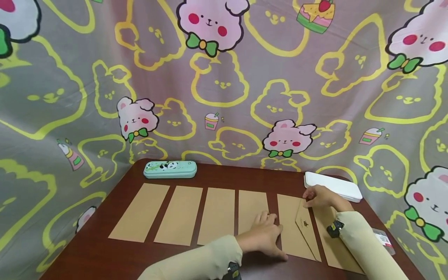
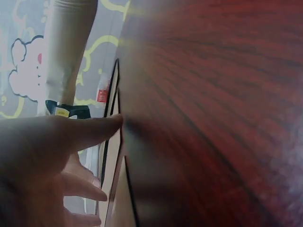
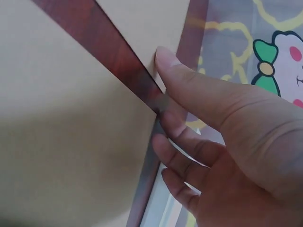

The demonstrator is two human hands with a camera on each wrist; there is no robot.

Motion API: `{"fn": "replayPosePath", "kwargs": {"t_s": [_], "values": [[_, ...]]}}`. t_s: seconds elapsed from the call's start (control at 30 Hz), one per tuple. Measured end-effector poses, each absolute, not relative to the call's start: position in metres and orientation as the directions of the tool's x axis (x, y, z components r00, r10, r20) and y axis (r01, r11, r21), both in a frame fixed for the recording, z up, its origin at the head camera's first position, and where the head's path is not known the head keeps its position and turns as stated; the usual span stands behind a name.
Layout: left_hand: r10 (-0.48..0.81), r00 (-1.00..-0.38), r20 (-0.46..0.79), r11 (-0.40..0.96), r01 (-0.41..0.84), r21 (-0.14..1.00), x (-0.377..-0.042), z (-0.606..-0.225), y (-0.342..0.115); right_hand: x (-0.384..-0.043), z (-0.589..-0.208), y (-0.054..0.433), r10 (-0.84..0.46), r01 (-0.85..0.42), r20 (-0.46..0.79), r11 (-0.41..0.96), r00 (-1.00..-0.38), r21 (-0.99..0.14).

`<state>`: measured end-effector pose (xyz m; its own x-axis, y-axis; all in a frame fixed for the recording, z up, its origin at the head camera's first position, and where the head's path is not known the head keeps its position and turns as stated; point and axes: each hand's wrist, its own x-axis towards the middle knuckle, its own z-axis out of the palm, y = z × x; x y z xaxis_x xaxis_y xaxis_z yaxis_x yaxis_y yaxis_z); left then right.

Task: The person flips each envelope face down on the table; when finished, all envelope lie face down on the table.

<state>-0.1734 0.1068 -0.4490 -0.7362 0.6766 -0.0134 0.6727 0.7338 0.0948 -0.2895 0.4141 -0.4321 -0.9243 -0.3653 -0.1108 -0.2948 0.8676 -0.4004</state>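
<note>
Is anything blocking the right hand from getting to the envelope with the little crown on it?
Nothing visible is. The right hand is at the far right corner of the crown envelope. The white case lies beyond the hand, not between the two.

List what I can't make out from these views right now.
Head: any lettering by the crown, too small.
Head: near end of the fourth envelope from left, behind the left grip.
Head: right side of the rightmost envelope, behind the right sleeve.
Head: packet label, too small to read.
Left wrist: part of the left grip, cut off by the left edge.
Right wrist: white case, blurred, partly behind the right grip.
</note>
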Motion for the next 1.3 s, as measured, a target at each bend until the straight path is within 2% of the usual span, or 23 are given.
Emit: {"fn": "replayPosePath", "kwargs": {"t_s": [0.33, 0.53, 0.73, 0.87, 1.0, 1.3], "values": [[0.698, -0.715, 0.045, 0.716, 0.695, -0.059, -0.173, -0.449, 0.119, -0.294, -0.429, 0.404, -0.355, -0.281, -0.142, 0.883, -0.924, -0.376], [0.704, -0.71, 0.021, 0.707, 0.698, -0.114, -0.173, -0.448, 0.125, -0.295, -0.424, 0.405, -0.331, -0.202, -0.196, 0.85, -0.923, -0.486], [0.709, -0.705, 0.02, 0.702, 0.704, -0.103, -0.174, -0.447, 0.124, -0.297, -0.425, 0.414, -0.368, -0.203, -0.195, 0.8, -0.909, -0.565], [0.719, -0.695, 0.019, 0.693, 0.714, -0.096, -0.175, -0.448, 0.122, -0.296, -0.431, 0.418, -0.432, -0.269, -0.139, 0.75, -0.891, -0.604], [0.722, -0.692, 0.009, 0.69, 0.72, -0.073, -0.176, -0.448, 0.122, -0.295, -0.436, 0.423, -0.455, -0.33, -0.075, 0.74, -0.887, -0.586], [0.721, -0.692, 0.009, 0.692, 0.721, -0.024, -0.176, -0.446, 0.12, -0.297, -0.434, 0.431, -0.429, -0.336, -0.028, 0.747, -0.903, -0.574]]}}
